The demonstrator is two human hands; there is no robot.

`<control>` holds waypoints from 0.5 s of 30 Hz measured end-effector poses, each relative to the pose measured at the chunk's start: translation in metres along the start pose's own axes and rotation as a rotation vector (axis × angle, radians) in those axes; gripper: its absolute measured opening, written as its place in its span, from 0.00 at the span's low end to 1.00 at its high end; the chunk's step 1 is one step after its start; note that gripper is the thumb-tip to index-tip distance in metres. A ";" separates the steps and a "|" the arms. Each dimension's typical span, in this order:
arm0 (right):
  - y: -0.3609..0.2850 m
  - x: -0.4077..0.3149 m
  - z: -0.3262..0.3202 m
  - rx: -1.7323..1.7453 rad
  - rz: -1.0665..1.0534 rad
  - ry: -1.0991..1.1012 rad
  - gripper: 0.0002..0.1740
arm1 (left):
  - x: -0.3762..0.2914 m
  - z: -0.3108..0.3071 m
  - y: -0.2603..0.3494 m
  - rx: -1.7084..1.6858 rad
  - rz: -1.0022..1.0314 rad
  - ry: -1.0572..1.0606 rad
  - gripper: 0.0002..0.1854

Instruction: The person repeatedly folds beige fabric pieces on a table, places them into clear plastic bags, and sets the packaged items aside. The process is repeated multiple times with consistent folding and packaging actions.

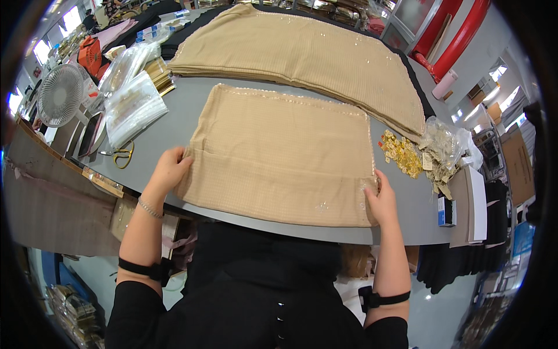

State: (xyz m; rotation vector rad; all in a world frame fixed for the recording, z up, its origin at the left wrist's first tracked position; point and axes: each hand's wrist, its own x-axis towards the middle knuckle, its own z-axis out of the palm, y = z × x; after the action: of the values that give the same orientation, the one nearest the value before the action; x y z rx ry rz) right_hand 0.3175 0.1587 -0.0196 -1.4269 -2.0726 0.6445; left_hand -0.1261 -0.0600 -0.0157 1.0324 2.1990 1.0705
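Observation:
A beige textile piece (pixel 283 131) with a sequined border lies on the grey table before me, its near part folded over in a wide band. My left hand (pixel 173 168) pinches the left edge of the fold between thumb and fingers. At the right edge, my right hand (pixel 380 198) grips the near corner region, thumb on top and fingers partly hidden. Small sparkling decorations show on the folded band near its right end. Beyond it rests a stack of similar beige textiles (pixel 301 48), laid over black cloth.
Yellow-handled scissors (pixel 123 156), clear plastic bags (pixel 133 109) and a white fan (pixel 61 96) stand at the left. To the right are gold-coloured tags (pixel 403 155), a heap of beige tags (pixel 438 168), a small blue-and-white box (pixel 447 211) and cardboard sheets (pixel 462 209).

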 end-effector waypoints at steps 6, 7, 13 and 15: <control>0.012 -0.033 -0.019 0.499 -0.008 0.062 0.34 | -0.037 -0.007 -0.017 -0.580 0.038 0.125 0.12; 0.013 -0.038 -0.019 0.370 0.014 0.027 0.34 | -0.041 -0.006 -0.019 -0.369 0.048 0.129 0.12; 0.014 -0.050 -0.013 0.006 -0.022 -0.040 0.31 | -0.051 0.000 -0.020 0.252 0.043 0.153 0.09; 0.014 -0.053 -0.015 0.047 -0.004 -0.026 0.29 | -0.055 0.000 -0.017 0.290 0.071 0.154 0.08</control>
State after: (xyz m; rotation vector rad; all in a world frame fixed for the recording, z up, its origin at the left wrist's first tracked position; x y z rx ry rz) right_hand 0.3521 0.1146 -0.0261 -1.3945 -2.0662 0.7098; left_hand -0.1003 -0.1105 -0.0251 1.1922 2.5143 0.9043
